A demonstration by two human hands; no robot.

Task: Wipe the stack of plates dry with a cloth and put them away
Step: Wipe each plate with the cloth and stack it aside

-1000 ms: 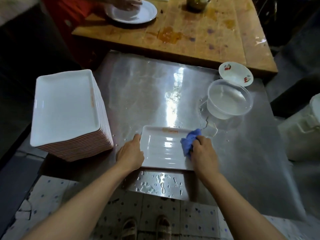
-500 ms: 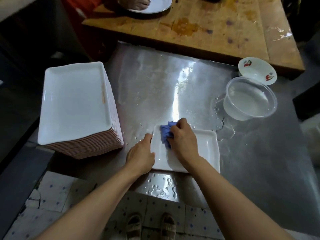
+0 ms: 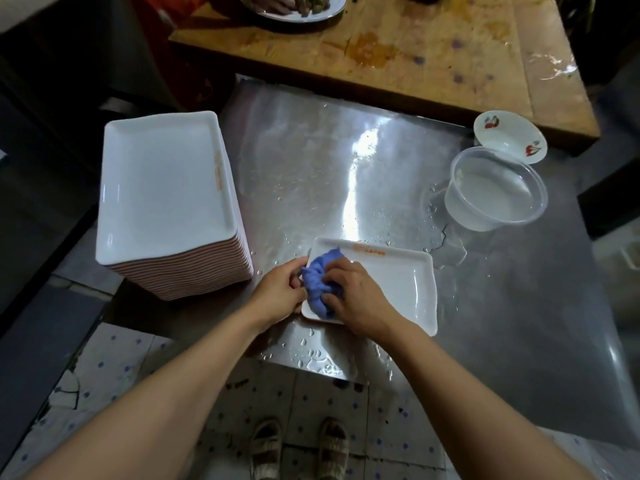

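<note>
Plate (image 3: 391,289) pinned at its edge by left hand (image 3: 277,292) so cloth (image 3: 320,282), bunched in right hand (image 3: 360,299), rubbed without sliding.

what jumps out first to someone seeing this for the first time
The tall stack of plates at the left of the wet metal table draws the eye first. Near the front edge, the right hand presses a blue cloth onto a single plate while the left hand steadies its rim.
</note>
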